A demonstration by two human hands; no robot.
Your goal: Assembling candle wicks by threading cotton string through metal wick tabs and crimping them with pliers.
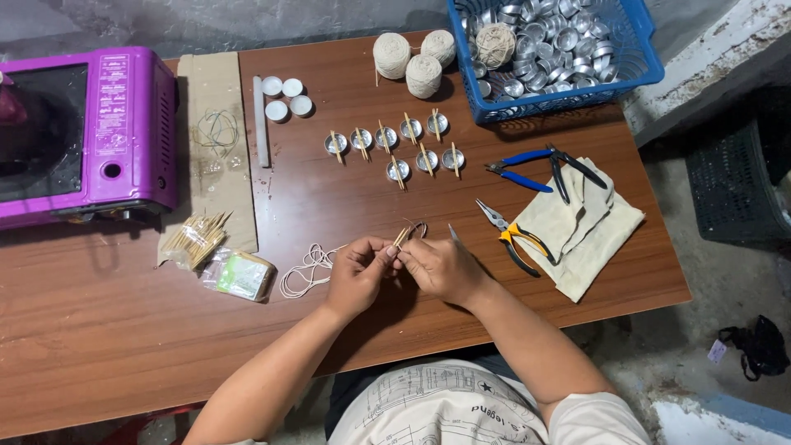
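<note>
My left hand (356, 272) and my right hand (441, 268) meet over the brown table (124, 330) near its front edge. Together they pinch a small wooden stick (401, 237) with a piece of white string wound at it. A loose tangle of white string (306, 268) lies just left of my left hand. Farther back stand several small metal cups (394, 142), each with a stick laid across it. A yellow-handled pair of pliers (512, 235) lies right of my right hand.
A purple tabletop stove (82, 132) sits at the left. A bundle of sticks (198, 239), a plastic packet (241, 274), three string balls (412, 58), white candles (284, 97), a blue basket (634, 70) of metal cups, blue-handled pliers (527, 165) and cloth gloves (585, 231) are around.
</note>
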